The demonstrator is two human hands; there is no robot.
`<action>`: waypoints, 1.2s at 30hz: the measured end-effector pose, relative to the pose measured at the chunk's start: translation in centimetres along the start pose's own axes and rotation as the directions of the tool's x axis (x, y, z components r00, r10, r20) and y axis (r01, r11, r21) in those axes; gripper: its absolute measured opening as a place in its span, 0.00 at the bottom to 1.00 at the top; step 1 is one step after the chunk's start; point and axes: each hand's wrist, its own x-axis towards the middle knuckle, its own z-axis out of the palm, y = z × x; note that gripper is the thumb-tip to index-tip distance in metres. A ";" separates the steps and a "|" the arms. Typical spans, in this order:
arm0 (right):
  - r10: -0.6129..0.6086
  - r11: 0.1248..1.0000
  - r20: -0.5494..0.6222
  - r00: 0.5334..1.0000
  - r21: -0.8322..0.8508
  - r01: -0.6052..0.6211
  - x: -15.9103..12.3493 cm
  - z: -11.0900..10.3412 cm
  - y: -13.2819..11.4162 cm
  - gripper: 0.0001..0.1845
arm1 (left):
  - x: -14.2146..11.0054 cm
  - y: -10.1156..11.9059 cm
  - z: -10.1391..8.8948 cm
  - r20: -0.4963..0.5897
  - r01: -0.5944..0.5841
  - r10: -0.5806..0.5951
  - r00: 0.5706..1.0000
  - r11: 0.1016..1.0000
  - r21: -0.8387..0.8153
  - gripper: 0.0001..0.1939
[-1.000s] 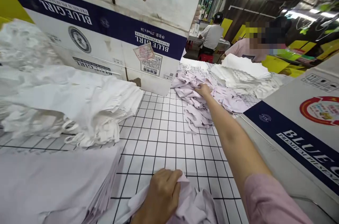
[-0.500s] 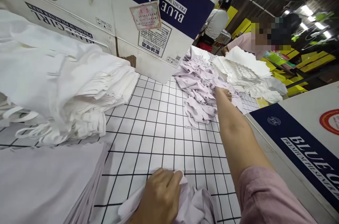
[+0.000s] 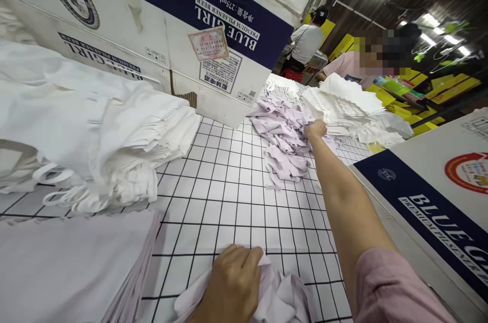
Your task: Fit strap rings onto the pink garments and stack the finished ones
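Observation:
Near the bottom middle, my left hand (image 3: 234, 280) is closed on a crumpled lilac fabric piece (image 3: 284, 295) that lies on the grid-patterned table. My right arm stretches far forward. At its end my right hand (image 3: 316, 129), fingers curled, grips fabric at the right side of a loose heap of lilac fabric pieces (image 3: 280, 122); its fingertips are partly hidden. At the lower left lies a neat flat stack of lilac fabric pieces (image 3: 72, 262). Above that stack is a thick pile of white garment pieces (image 3: 76, 114) with loops of strap hanging out at its front.
A large white-and-blue carton (image 3: 152, 18) stands behind the white pile, and another carton (image 3: 427, 201) stands at the right, beside my right arm. A wavy-edged white fabric stack (image 3: 346, 101) lies past my right hand. A person in pink (image 3: 343, 66) is across the table, another farther back.
My right hand has shifted slightly up and left at the lilac heap, and more of its back now shows. My left hand keeps its hold; the view has turned a little.

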 end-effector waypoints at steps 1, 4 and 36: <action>-0.012 1.000 0.011 1.000 0.021 0.012 -0.7 -0.5 -0.8 0.19 | 0.0 -0.1 0.1 -0.014 -0.006 0.006 1.000 1.000 0.005 0.16; -0.080 0.992 0.039 0.996 0.105 0.076 -4.1 -2.1 -3.0 0.12 | 0.0 -0.1 0.0 -0.025 -0.009 0.009 1.000 1.000 0.007 0.16; -0.168 0.985 0.295 0.941 0.096 0.146 -7.0 -0.2 -9.0 0.23 | -0.7 -2.1 1.6 0.019 -0.046 0.044 0.999 0.994 0.101 0.13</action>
